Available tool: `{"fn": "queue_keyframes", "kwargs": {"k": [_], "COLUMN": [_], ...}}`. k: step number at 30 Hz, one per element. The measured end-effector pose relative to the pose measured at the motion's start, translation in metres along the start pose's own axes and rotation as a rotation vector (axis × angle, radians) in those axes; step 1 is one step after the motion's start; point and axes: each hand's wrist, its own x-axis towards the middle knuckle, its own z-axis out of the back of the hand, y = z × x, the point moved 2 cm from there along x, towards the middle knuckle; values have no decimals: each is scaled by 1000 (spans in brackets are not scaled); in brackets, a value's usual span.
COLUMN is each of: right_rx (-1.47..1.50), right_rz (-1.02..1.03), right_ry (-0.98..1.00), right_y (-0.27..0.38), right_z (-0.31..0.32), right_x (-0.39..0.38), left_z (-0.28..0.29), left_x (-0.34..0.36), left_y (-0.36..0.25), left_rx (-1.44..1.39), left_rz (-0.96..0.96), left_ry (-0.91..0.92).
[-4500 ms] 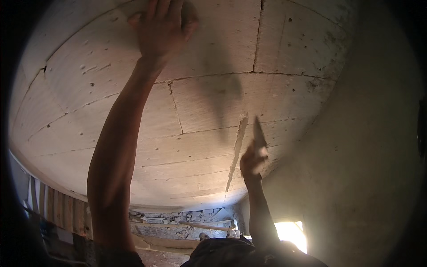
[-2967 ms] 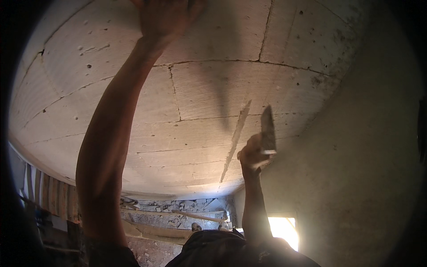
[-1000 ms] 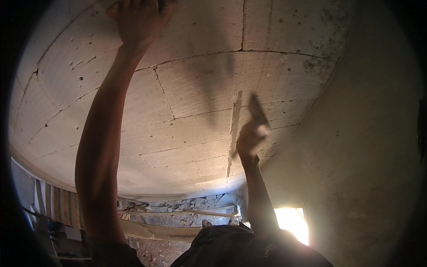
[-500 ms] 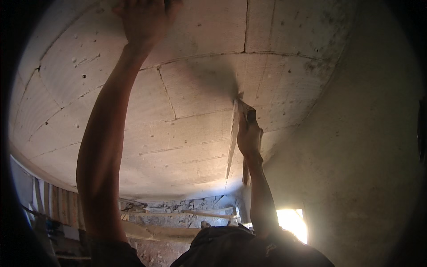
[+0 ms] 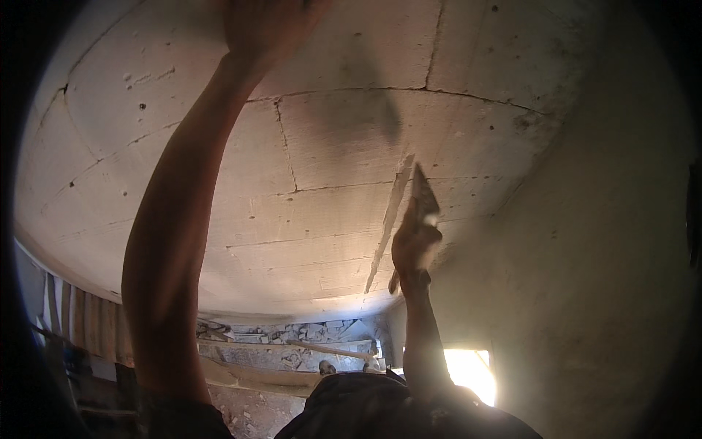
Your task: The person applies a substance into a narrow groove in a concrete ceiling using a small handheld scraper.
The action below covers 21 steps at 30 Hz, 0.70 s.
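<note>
A pale block wall (image 5: 351, 164), crossed by thin joints and small pits, fills the view before me. My right hand (image 5: 415, 245) is closed around a trowel. Its pointed, roughly triangular blade (image 5: 424, 192) aims up, slightly apart from the wall as far as I can tell. Just left of the blade, a long narrow grey streak (image 5: 390, 223) runs down the wall. My left hand (image 5: 263, 29) is raised high at the top edge, near the wall; its fingers are cut off by the frame, so what they hold, if anything, is hidden.
A darker plain wall (image 5: 578, 256) meets the block wall at the right. Low down is a bright opening (image 5: 469, 373). On the floor lie broken rubble (image 5: 292, 336) and long boards (image 5: 248, 377). Upright slats (image 5: 84, 322) stand at lower left.
My right hand has come lower with the trowel, away from the streak, which now shows bare and grey. My left hand has shifted slightly up and right.
</note>
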Motion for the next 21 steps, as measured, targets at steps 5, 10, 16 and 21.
{"fn": "queue_keyframes", "kwargs": {"k": [5, 10, 16, 21], "right_rx": [-81, -239, -187, -119], "right_rz": [403, -263, 9, -65], "right_ry": [-228, 207, -47, 10], "right_y": [0, -8, -30, -40], "right_z": [-8, -16, -13, -25], "right_x": [13, 4, -11, -4], "left_z": [-2, -2, -2, -3], "left_x": [-3, -4, -6, -8], "left_y": [-7, 2, -1, 4], "left_rx": [57, 70, 40, 9], "left_rz": [2, 2, 41, 33], "left_ry": [-14, -18, 7, 0]}}
